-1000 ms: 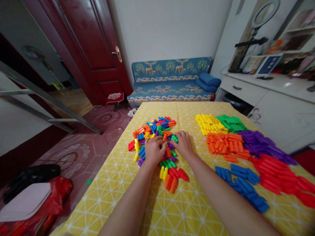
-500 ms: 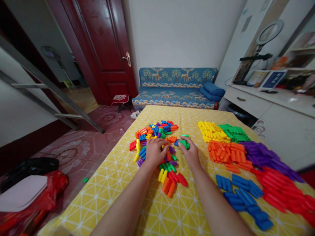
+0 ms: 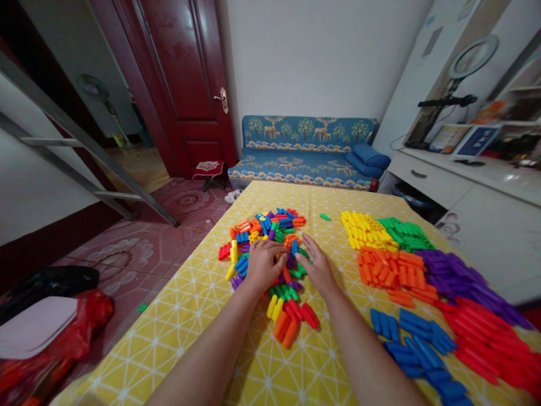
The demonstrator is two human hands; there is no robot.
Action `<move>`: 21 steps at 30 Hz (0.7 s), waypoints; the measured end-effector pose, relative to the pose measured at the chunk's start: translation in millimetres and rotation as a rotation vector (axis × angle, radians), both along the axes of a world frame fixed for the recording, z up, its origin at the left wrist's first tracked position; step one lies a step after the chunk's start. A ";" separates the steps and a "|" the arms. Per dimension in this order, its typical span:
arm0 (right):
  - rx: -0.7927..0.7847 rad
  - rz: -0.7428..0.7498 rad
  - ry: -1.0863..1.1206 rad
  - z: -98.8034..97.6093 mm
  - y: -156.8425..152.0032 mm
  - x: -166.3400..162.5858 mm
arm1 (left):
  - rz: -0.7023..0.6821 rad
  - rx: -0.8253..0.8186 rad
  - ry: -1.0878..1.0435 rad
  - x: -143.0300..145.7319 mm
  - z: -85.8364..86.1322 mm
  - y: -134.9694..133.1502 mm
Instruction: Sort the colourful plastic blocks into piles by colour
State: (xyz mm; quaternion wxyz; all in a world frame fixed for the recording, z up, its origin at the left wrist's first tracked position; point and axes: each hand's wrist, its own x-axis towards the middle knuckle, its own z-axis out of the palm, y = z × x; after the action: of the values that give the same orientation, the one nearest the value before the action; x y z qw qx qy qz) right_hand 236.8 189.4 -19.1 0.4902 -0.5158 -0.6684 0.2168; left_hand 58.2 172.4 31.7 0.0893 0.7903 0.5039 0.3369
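Note:
A mixed pile of coloured plastic tube-shaped blocks [image 3: 276,224] lies on the yellow patterned tablecloth [image 3: 203,321]. My left hand [image 3: 264,262] rests over the pile's middle, fingers bent and thumb apart from them; what is under the palm is hidden. At the pile's right side, my right hand [image 3: 316,266] has its fingers spread, with nothing gripped between them. Close to its thumb and fingertips is a blue block [image 3: 295,247], and green blocks are partly covered by the hand. Beyond that hand, a single green block [image 3: 325,216] lies apart.
Sorted groups lie at right: yellow blocks [image 3: 366,231], green blocks [image 3: 406,234], orange blocks [image 3: 391,270], purple blocks [image 3: 460,276], red blocks [image 3: 486,335] and blue blocks [image 3: 422,352]. A patterned sofa [image 3: 291,160] stands beyond the table, a white cabinet [image 3: 486,208] to the right.
My right hand has let go of the green blocks, opened and moved left toward the pile. The single green block now lies farther off. My left hand has hardly moved.

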 end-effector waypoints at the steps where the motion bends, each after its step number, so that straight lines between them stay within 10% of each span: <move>1: 0.047 -0.003 0.063 1.1 4.4 -0.9 | 0.000 0.000 -0.002 0.0 -0.2 0.4; 5: 0.179 -0.254 -0.028 7.8 46.6 18.9 | 0.011 0.001 -0.010 0.0 -2.0 1.8; 12: -0.097 -0.420 -0.528 5.3 128.6 65.2 | 0.013 -0.031 -0.025 -0.3 -0.3 1.9; 21: -0.120 -0.326 -0.381 -1.5 120.6 65.4 | 0.020 -0.031 -0.016 0.5 -0.2 1.8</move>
State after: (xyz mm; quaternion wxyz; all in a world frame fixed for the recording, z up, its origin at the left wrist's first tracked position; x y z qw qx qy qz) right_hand 302.2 310.1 -20.6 0.3524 -0.6764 -0.6426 0.0733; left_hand 58.8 174.2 31.6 0.1022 0.7811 0.5162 0.3361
